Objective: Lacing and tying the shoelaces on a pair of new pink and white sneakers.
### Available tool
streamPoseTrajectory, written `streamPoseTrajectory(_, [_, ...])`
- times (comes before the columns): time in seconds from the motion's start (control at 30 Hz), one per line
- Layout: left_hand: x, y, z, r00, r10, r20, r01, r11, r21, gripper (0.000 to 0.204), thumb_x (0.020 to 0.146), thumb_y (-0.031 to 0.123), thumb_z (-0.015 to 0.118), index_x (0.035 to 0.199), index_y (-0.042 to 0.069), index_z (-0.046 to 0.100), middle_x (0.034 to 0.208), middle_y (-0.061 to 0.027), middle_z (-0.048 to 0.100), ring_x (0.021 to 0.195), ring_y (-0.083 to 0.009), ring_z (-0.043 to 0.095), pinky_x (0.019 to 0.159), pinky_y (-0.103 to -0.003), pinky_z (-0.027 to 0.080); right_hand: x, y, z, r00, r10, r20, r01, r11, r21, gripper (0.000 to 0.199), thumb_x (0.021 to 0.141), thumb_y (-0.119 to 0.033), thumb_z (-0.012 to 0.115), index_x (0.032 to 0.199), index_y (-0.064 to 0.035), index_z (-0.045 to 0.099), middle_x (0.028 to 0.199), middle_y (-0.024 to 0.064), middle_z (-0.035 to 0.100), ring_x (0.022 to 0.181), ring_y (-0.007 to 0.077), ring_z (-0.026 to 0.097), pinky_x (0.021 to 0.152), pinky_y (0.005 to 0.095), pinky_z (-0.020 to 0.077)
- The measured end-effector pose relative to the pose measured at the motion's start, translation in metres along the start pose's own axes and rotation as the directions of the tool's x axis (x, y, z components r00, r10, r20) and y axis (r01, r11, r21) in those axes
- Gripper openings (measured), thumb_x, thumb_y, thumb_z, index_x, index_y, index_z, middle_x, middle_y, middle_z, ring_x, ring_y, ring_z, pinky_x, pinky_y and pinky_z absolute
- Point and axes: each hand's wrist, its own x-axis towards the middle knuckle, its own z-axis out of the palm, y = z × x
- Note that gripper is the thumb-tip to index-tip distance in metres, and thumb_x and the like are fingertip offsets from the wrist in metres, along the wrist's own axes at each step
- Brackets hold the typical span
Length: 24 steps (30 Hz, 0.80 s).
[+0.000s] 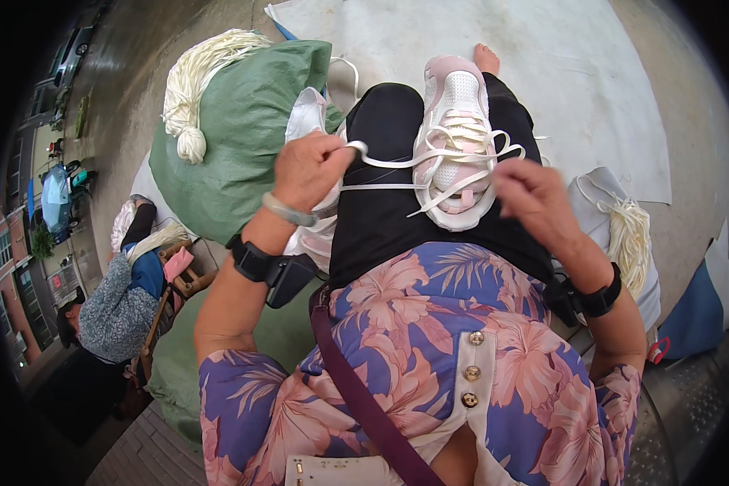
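A white and pale pink sneaker (pixel 462 89) rests on my lap over black trousers, partly laced. My left hand (pixel 308 170) is closed on a white shoelace (pixel 389 163) that runs across to the sneaker. A second strand stretches lower down, from the sneaker toward the left. Beside the sneaker's right edge, my right hand (pixel 535 194) has its fingers curled in where the lace loops; its fingertips are partly hidden. More white and pink sneakers (pixel 306 117) lie to the left of my thigh, partly covered by my left hand and arm.
A bundle of white laces (pixel 198 81) lies over a green sack (pixel 243 138) at left. Another lace bundle (pixel 630 243) hangs over a pale bag at right. A white sheet (pixel 559 73) covers the ground ahead. Another person (pixel 121 300) sits at far left.
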Motion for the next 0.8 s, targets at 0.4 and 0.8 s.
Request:
streamPoseTrajectory(0.4, [0.024, 0.072, 0.027, 0.874, -0.273, 0.401, 0.455, 0.174, -0.873, 0.009, 0.082, 0.013, 0.057, 0.084, 0.005, 0.054, 0.056, -0.0001, 0.052, 0.037, -0.0044, 0.043, 0.032, -0.017, 0.03, 0.028, 0.007, 0.048, 0.966, 0.195, 0.171, -0.239, 0.926, 0.292, 0.018, 0.089, -0.012, 0.041, 0.1, -0.0019, 0.049, 0.071, 0.0038, 0.056, 0.051, 0.0072, 0.053, 0.046, 0.0188, 0.045])
streamPoseTrajectory(0.8, [0.014, 0.063, 0.059, 0.845, -0.359, 0.397, 0.503, 0.281, -0.817, 0.01, 0.085, 0.014, 0.053, 0.087, 0.007, 0.046, 0.057, -0.001, 0.052, 0.038, -0.0063, 0.044, 0.032, -0.019, 0.031, 0.03, 0.009, 0.058, 0.967, 0.244, 0.07, -0.252, 0.882, 0.397, 0.012, 0.086, -0.008, 0.045, 0.085, -0.0004, 0.054, 0.063, 0.0043, 0.055, 0.046, 0.0085, 0.052, 0.042, 0.0207, 0.0445])
